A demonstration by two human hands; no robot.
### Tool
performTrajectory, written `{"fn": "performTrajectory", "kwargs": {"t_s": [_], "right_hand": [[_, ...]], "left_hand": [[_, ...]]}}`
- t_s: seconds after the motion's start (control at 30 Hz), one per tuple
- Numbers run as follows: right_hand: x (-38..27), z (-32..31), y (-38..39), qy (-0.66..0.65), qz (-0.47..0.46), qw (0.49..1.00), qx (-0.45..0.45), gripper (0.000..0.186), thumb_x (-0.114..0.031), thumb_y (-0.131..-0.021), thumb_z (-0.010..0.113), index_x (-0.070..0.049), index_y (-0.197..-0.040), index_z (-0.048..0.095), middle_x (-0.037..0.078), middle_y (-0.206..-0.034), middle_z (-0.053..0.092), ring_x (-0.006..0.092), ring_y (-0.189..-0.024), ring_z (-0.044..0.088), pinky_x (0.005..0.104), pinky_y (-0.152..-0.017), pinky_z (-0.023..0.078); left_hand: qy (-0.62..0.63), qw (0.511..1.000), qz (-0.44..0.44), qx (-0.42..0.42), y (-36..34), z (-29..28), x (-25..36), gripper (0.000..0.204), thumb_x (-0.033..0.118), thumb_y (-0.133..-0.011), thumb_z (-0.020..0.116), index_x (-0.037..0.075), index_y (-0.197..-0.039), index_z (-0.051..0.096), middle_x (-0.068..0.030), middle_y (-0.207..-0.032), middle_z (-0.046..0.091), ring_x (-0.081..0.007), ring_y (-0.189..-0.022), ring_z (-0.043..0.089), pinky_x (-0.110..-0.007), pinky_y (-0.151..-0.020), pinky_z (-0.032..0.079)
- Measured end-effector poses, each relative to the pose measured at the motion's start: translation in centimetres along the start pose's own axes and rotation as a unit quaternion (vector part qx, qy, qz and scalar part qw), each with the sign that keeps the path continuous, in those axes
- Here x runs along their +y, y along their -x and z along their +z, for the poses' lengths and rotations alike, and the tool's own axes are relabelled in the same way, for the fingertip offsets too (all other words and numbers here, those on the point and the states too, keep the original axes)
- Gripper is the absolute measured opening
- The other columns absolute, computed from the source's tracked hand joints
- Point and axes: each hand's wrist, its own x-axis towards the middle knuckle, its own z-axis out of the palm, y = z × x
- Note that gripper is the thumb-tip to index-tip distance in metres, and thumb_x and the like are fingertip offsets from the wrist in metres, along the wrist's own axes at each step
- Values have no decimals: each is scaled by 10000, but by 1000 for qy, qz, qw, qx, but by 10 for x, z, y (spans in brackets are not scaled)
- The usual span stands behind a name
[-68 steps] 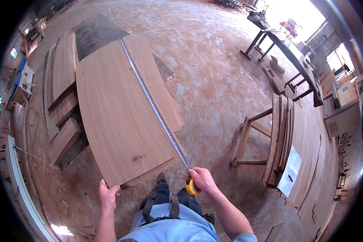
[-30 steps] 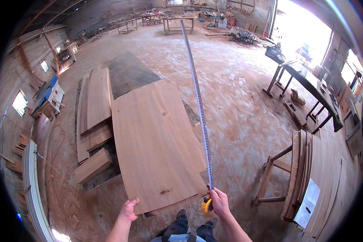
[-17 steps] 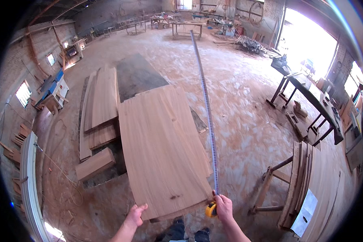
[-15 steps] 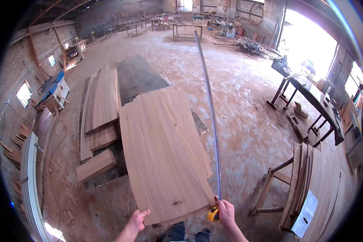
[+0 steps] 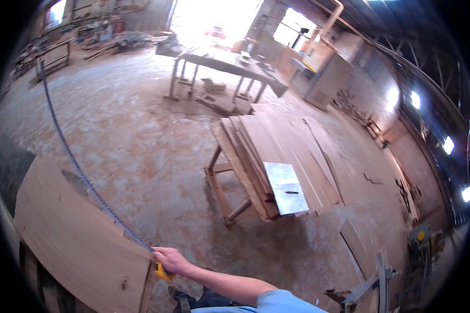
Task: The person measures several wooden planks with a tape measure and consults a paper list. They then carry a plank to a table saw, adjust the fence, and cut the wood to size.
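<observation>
My right hand (image 5: 171,260) is closed around a yellow tape measure (image 5: 163,272) at the near right corner of a wide wooden panel (image 5: 78,229). From there the long tape blade (image 5: 83,180) runs out beside the panel's right edge, far up and to the left, bowing slightly. A dark knot (image 5: 124,284) marks the panel's near end. My left hand is out of view. Below the right forearm, my legs and a shoe partly show.
Across the floor, a trestle (image 5: 219,177) bears stacked boards (image 5: 277,141) with a white paper sheet (image 5: 286,188) and a dark pen on top. Behind stands a long dark-legged table (image 5: 230,61). A cabinet-like machine (image 5: 324,73) is at the far right, and metal frames (image 5: 384,276) stand near right.
The view has swung to the right, so the panel now sits at the lower left. My left hand has gone out of the picture; my right still grips the tape measure.
</observation>
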Motion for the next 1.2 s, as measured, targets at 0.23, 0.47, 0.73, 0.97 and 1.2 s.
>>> {"fn": "performTrajectory", "kwargs": {"t_s": [0.23,0.47,0.73,0.97,1.2], "right_hand": [[24,-26,37,45,-34,997,49,306,-263,-960,498,-26,-1084,647,135,-882,664,242,-828,623,342,-775,485],[92,-100,152,-63,98,993,2,311,-278,-963,510,-14,-939,674,59,-866,677,141,-829,610,294,-763,477],[145,-205,275,-166,196,962,88,282,-238,-961,520,-16,-889,678,7,-787,653,89,-767,586,245,-746,472],[173,-319,371,-264,168,906,285,209,-172,-935,564,-8,-900,688,22,-788,669,95,-711,608,237,-669,486],[203,-376,423,-203,192,872,402,206,-133,-922,547,12,-839,666,62,-723,666,118,-648,618,260,-627,496]], "left_hand": [[69,967,-236,-60,-23,-19,13,513,434,-916,597,69,-1273,545,-86,-1069,615,-250,-913,596,-356,-788,508],[162,962,-217,-47,17,14,13,604,556,-880,591,93,-1263,534,-88,-1212,566,-227,-1080,543,-404,-859,483],[-95,941,-310,-96,132,108,-44,580,535,-903,574,70,-1245,523,-96,-1185,579,-290,-1051,544,-413,-858,473],[-110,930,-123,-329,228,361,17,212,211,-962,525,57,-1108,527,-56,-757,578,-172,-628,591,-289,-526,451],[-167,884,-50,-434,278,568,60,469,240,-928,610,-23,-1284,456,-96,-950,610,-158,-738,616,-269,-614,499]]}}
